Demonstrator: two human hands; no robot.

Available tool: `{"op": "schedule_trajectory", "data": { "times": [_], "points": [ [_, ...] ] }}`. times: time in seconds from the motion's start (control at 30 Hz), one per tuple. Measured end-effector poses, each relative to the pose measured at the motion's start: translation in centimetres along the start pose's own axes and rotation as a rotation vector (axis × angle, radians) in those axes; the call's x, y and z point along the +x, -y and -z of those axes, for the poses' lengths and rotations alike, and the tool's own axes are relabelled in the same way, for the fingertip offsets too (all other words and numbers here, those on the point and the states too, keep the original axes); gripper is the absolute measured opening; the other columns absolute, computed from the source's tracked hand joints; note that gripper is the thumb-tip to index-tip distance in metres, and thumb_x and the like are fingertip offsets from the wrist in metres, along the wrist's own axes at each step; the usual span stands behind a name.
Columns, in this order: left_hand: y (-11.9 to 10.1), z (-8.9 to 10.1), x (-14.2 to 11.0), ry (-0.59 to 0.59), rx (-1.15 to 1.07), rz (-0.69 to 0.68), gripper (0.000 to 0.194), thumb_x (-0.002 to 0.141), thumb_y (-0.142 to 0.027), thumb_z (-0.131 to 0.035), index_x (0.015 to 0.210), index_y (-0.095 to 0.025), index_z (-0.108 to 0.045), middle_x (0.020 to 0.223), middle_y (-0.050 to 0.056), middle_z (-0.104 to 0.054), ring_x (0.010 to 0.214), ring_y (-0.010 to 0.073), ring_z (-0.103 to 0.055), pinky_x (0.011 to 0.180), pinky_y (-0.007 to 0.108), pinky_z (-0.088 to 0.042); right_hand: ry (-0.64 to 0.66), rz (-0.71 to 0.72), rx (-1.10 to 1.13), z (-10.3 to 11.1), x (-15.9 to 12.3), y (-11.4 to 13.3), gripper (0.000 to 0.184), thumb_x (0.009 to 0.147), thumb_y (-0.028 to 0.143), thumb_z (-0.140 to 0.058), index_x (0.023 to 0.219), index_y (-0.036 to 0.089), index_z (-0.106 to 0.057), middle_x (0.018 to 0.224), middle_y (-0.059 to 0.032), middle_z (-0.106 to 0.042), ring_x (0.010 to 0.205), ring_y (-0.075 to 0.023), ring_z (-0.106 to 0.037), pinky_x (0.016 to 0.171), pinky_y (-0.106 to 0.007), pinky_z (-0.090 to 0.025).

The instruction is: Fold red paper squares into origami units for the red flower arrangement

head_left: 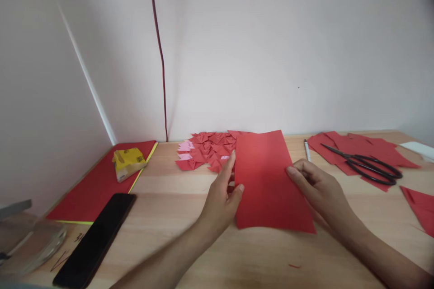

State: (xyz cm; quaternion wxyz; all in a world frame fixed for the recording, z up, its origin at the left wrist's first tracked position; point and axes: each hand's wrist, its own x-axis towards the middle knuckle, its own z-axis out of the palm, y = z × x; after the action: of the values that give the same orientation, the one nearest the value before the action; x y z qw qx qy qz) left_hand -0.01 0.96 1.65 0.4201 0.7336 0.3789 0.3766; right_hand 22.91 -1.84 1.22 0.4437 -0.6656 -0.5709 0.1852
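Observation:
A plain red sheet of paper (264,180), taller than wide, is held up above the wooden table between my hands. My left hand (225,189) grips its left edge, thumb in front and fingers at the side and behind. On the right edge, my right hand (310,180) pinches the paper between thumb and curled fingers. Behind the sheet lies a pile of folded red paper pieces (206,149), a few of them pink; the sheet hides part of this pile.
Black-handled scissors (368,162) rest on red paper pieces (359,144) at the right, beside a white pen (307,150). At the left are a black phone (96,239), a red paper stack (84,189) with a yellow packet (130,162), and a clear container (34,244). A wall stands behind.

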Motion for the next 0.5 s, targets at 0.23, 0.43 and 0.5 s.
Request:
{"op": "schedule_trajectory", "data": {
  "times": [0.23,0.43,0.5],
  "points": [
    [-0.24,-0.15,-0.18,0.007,0.114,-0.108,0.069,0.089,-0.017,-0.047,0.152,-0.03,-0.02,0.158,0.005,-0.027,0.145,0.0226,-0.026,0.115,0.044,-0.03,-0.009,0.02,0.039,-0.12,-0.01,-0.17,0.034,0.091,0.047,-0.047,0.067,0.023,-0.043,0.062,0.0028,-0.044,0.056,-0.0135,-0.041,0.052,-0.026,-0.033],
    [-0.03,-0.47,0.05,0.001,-0.167,0.023,0.039,0.088,-0.027,-0.055,0.125,-0.017,-0.055,0.127,0.011,-0.062,0.112,0.0238,-0.06,0.094,0.035,-0.047,-0.02,0.031,0.073,-0.13,-0.14,-0.39,0.035,0.091,0.049,-0.048,0.068,0.023,-0.043,0.063,0.0036,-0.043,0.057,-0.0128,-0.04,0.053,-0.025,-0.032],
    [0.49,-0.6,0.21,0.016,-0.291,0.117,0.033,0.086,-0.036,-0.059,0.109,-0.012,-0.063,0.111,0.013,-0.069,0.098,0.0244,-0.065,0.084,0.034,-0.05,-0.022,0.039,0.1,-0.12,-0.35,-0.16,0.034,0.091,0.048,-0.048,0.068,0.023,-0.043,0.063,0.0037,-0.043,0.056,-0.0125,-0.04,0.053,-0.025,-0.032]
  ]
}}
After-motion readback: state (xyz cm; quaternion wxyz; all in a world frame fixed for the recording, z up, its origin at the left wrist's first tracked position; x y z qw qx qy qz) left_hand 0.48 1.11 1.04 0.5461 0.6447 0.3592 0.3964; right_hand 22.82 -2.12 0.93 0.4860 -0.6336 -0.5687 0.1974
